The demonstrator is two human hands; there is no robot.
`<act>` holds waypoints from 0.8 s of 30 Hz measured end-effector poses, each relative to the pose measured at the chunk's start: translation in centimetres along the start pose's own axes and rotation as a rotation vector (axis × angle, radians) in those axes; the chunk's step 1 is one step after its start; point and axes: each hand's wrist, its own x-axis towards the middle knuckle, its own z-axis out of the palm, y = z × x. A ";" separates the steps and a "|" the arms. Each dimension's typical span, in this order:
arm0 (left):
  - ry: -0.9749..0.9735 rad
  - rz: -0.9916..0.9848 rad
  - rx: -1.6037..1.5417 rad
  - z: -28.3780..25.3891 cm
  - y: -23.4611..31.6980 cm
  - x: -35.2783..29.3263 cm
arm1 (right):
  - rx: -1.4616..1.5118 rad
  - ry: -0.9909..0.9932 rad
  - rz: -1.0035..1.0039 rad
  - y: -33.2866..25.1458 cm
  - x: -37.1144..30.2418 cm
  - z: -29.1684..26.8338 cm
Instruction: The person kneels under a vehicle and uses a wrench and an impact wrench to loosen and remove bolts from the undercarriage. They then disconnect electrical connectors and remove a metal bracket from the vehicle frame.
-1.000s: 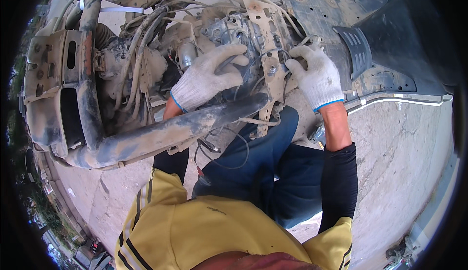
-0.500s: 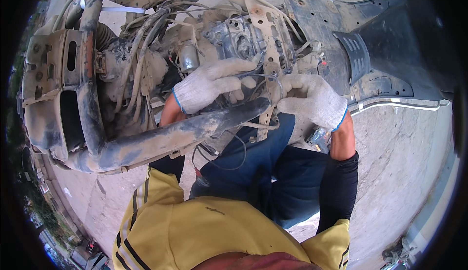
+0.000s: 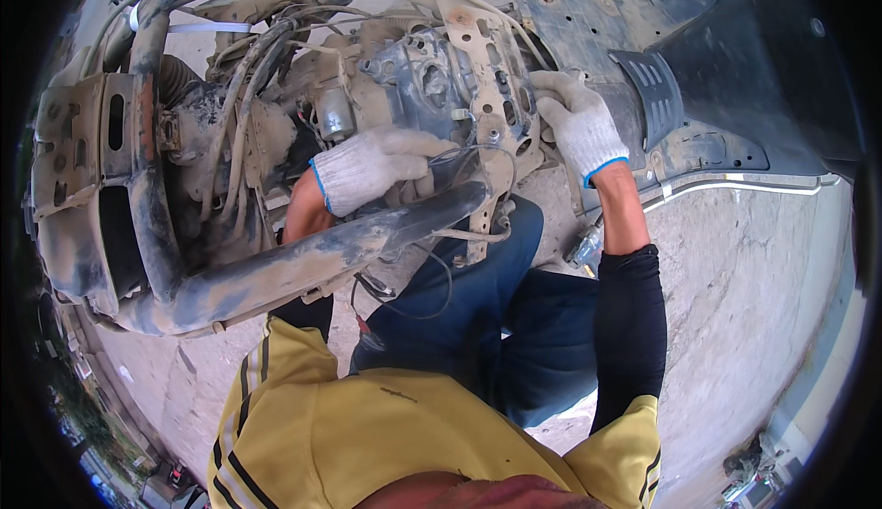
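Pale, rough concrete (image 3: 735,298) spreads under everything, out of doors. Above it, filling the upper left, stands a big dusty frame (image 3: 276,270) of thick bent tubes, with a dark panel (image 3: 753,68) off to the right. Within the frame sit a grimy grey metal block (image 3: 404,77) and, smaller, a silver can (image 3: 335,114). Just right of the block, a tan plate (image 3: 478,68) full of holes runs lengthwise away from the person, lying between the two gloved hands.

Those hands are well apart. On the plate's left side, the left hand (image 3: 381,167) points its half-curled fingers rightward, just beyond the nearest tube. On the far side, the right hand (image 3: 579,118) sits a little farther from the body, fingers bent down at the plate's right edge; whether they grip anything there cannot be told.

Smallest is a thin dark wire (image 3: 487,147). It starts by the left fingertips and arches rightward across the plate, its long run going side to side, so the left hand is nearer. Whether those fingers pinch it or merely touch it is unclear.
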 end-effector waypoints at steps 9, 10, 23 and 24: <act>0.340 0.335 0.830 2.2 0.4 0.3 | 0.411 -0.159 0.207 -1.7 0.0 -0.1; 0.373 0.266 0.848 2.6 1.0 0.1 | 0.276 -0.171 0.171 -1.9 0.1 0.2; 0.354 0.325 0.743 2.7 0.6 0.8 | -0.089 -0.072 0.116 -3.6 0.7 2.5; 0.317 0.284 0.765 2.5 0.5 0.6 | -0.124 -0.059 0.090 -3.5 0.7 2.4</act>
